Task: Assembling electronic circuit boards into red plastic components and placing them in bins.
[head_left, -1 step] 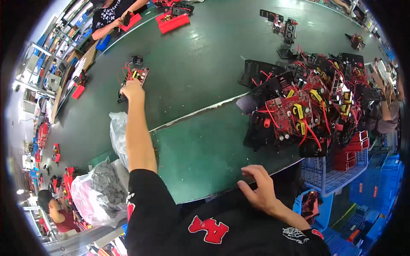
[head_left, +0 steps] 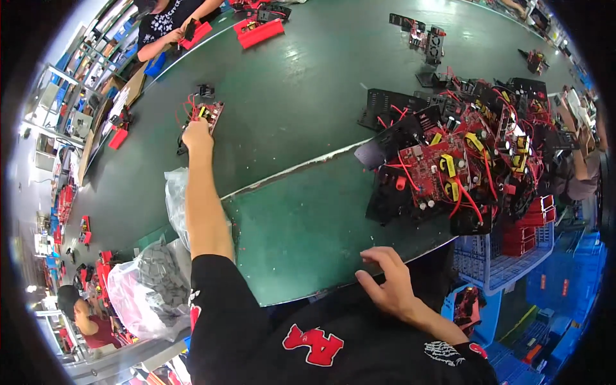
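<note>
My left hand point(head_left: 197, 136) reaches far out over the green table, its fingers curled closed at the near edge of a red circuit board point(head_left: 215, 115). Red wires and yellow-wrapped parts show on this board, and a small black piece point(head_left: 205, 90) is at its far end. The fingertips are partly hidden. Close to my body, my right hand point(head_left: 393, 285) hovers by the table's near edge with thumb and fingers apart, holding nothing. To its upper right lies a large heap of circuit boards point(head_left: 430, 170) with black panels and red wires.
A pale raised seam point(head_left: 289, 171) crosses the table point(head_left: 301, 224). Clear plastic bags point(head_left: 151, 289) sit at the left, one holding dark pieces. Blue crates point(head_left: 507, 266) stand below the heap. A co-worker point(head_left: 168, 25) handles a red part at the far left.
My left hand and forearm have shifted very slightly to the left. My right hand is practically still, and the board and heap are where they were.
</note>
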The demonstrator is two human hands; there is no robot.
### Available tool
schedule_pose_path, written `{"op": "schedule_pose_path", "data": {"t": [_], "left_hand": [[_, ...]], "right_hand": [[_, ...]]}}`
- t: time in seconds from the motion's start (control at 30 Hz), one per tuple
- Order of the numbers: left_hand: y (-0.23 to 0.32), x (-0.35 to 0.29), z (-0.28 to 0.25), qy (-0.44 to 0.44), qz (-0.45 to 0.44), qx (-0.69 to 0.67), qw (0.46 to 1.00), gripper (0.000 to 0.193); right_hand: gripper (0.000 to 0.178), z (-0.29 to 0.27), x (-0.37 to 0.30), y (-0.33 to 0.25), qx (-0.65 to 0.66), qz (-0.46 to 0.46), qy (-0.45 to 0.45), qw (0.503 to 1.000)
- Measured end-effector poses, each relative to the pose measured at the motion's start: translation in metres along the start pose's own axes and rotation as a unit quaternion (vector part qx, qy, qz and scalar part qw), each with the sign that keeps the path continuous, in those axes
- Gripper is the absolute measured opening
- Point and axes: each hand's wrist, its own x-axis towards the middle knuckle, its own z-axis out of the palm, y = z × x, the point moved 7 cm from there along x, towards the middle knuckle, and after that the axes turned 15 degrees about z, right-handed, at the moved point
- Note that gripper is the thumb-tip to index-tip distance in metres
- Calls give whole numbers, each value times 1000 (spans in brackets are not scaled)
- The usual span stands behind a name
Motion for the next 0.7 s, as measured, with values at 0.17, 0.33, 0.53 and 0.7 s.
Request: {"op": "schedule_pose_path", "data": {"t": [0.17, 0.33, 0.53, 0.7], "left_hand": [[4, -23, -88, 128, 62, -141, 980, 31], [4, -96, -183, 182, 12, -329, 927, 36], [121, -248, -241, 230, 68, -455, 857, 36], [228, -322, -196, 162, 110, -584, 788, 36]], "right_hand": [[36, 11, 8, -3, -14, -33, -33, 999], [48, 15, 25, -19, 3, -41, -38, 998], [78, 19, 50, -73, 221, 20, -139, 965], [84, 21, 19, -44, 206, 91, -158, 961]]}}
